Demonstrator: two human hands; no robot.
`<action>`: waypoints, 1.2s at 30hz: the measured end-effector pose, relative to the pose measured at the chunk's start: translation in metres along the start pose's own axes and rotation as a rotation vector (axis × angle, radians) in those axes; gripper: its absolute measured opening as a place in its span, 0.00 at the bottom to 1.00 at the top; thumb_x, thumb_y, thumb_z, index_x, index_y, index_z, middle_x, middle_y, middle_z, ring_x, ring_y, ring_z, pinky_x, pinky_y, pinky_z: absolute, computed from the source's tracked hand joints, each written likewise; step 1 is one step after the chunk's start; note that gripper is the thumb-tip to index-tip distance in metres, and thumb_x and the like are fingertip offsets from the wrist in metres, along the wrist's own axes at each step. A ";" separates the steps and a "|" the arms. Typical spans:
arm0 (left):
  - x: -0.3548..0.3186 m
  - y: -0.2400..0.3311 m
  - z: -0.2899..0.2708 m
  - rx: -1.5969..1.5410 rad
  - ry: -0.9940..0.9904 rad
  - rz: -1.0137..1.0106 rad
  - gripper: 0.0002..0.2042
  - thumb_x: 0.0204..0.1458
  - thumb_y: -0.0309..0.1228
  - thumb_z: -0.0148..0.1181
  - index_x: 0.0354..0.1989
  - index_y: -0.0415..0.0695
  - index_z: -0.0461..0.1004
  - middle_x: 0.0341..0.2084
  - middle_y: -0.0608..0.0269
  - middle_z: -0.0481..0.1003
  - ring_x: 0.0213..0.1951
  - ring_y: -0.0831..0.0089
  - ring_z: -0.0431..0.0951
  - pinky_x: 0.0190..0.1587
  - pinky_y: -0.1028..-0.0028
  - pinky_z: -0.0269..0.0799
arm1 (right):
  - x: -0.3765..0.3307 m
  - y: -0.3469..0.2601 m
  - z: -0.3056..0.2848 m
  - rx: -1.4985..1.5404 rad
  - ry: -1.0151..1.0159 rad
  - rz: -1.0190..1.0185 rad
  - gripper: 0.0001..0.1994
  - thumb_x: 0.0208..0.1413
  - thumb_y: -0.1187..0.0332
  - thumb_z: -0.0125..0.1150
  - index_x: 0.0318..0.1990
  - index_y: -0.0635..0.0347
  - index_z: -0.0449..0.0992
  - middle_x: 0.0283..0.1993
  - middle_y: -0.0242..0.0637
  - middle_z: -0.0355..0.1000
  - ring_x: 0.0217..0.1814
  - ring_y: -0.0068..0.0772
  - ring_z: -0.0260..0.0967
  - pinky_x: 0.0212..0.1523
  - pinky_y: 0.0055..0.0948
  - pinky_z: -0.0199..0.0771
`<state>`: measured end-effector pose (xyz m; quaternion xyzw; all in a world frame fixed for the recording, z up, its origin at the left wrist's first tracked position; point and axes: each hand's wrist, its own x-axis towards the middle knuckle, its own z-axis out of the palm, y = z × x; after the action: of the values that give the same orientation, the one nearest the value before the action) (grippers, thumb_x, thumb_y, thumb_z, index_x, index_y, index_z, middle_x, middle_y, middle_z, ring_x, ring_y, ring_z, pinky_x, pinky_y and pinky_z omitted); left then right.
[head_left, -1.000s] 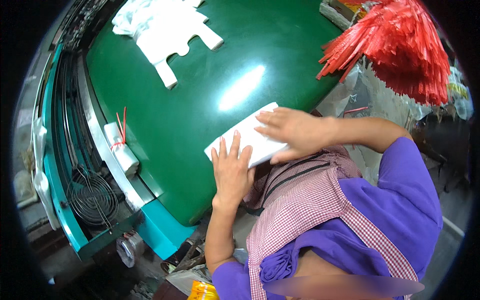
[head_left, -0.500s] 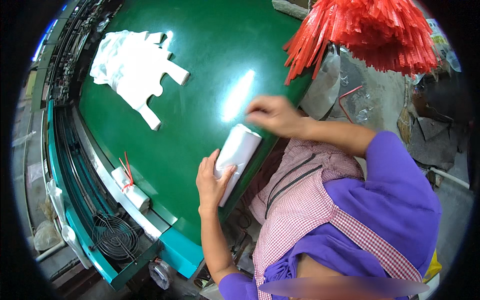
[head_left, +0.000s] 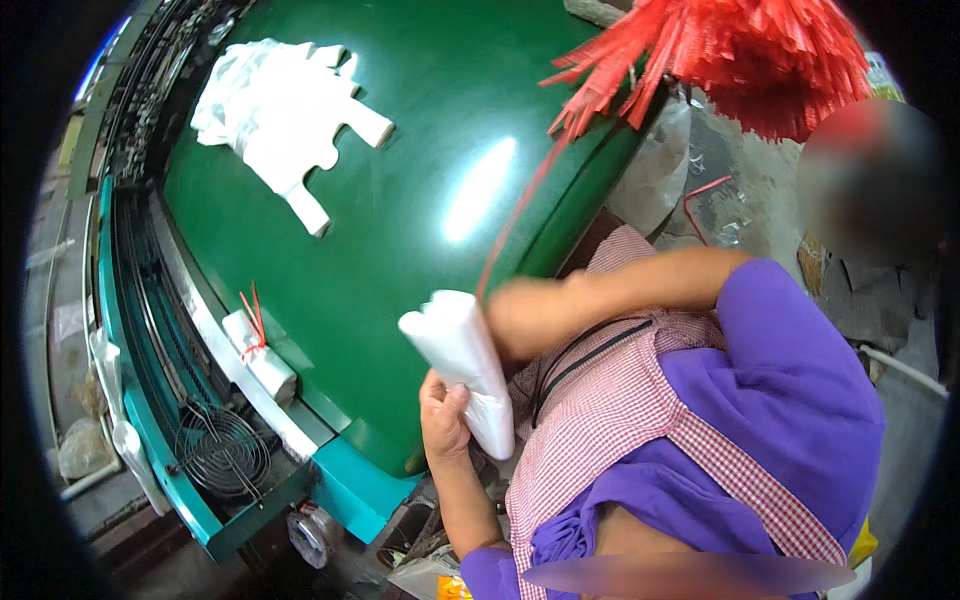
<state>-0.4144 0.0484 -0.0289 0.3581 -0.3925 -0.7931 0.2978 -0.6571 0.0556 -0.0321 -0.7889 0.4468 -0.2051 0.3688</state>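
A folded bundle of white plastic bags (head_left: 462, 350) stands tilted at the near edge of the green tabletop, gripped low down by my left hand (head_left: 446, 418) with the thumb across its face. Close against the bundle's upper right side is my right hand (head_left: 530, 318), smeared by motion and closed on a red plastic strip (head_left: 516, 215). That strip stretches up from the hand to the hanging bunch of red strips (head_left: 750, 65). The right fingertips are partly hidden behind the bundle.
White vest-type bags (head_left: 285, 115) lie spread on the green table (head_left: 400, 215). A white roll (head_left: 262, 358) tied with red strip rests on the machine's ledge at left. Below it are a round wire guard (head_left: 222, 452) and a teal frame (head_left: 360, 490).
My left hand has raised and tilted the bag bundle off the table. My right hand has come down toward me, drawing a red strip from the bunch to the bundle's side.
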 end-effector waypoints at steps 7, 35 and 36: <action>0.002 0.045 -0.015 -0.003 0.069 0.217 0.25 0.51 0.31 0.64 0.55 0.32 0.63 0.43 0.53 0.75 0.39 0.66 0.79 0.42 0.67 0.77 | -0.035 -0.014 -0.015 0.009 -0.334 -0.043 0.11 0.54 0.64 0.53 0.35 0.63 0.76 0.45 0.50 0.74 0.47 0.53 0.72 0.42 0.46 0.73; 0.063 0.014 -0.011 0.563 0.064 0.589 0.15 0.51 0.23 0.63 0.48 0.44 0.78 0.28 0.70 0.74 0.27 0.85 0.69 0.29 0.83 0.64 | 0.053 -0.015 -0.035 -0.327 0.007 -0.366 0.09 0.48 0.73 0.59 0.38 0.63 0.73 0.40 0.40 0.67 0.40 0.44 0.68 0.34 0.38 0.74; 0.065 0.010 -0.013 0.522 0.083 0.628 0.13 0.50 0.24 0.63 0.46 0.43 0.78 0.26 0.69 0.75 0.26 0.85 0.70 0.28 0.83 0.65 | 0.054 -0.018 -0.037 -0.339 -0.025 -0.345 0.10 0.48 0.74 0.60 0.39 0.62 0.73 0.40 0.41 0.67 0.40 0.45 0.69 0.35 0.39 0.73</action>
<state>-0.4390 -0.0116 -0.0476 0.3161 -0.6586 -0.5221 0.4401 -0.6432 0.0001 0.0050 -0.9066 0.3290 -0.1774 0.1960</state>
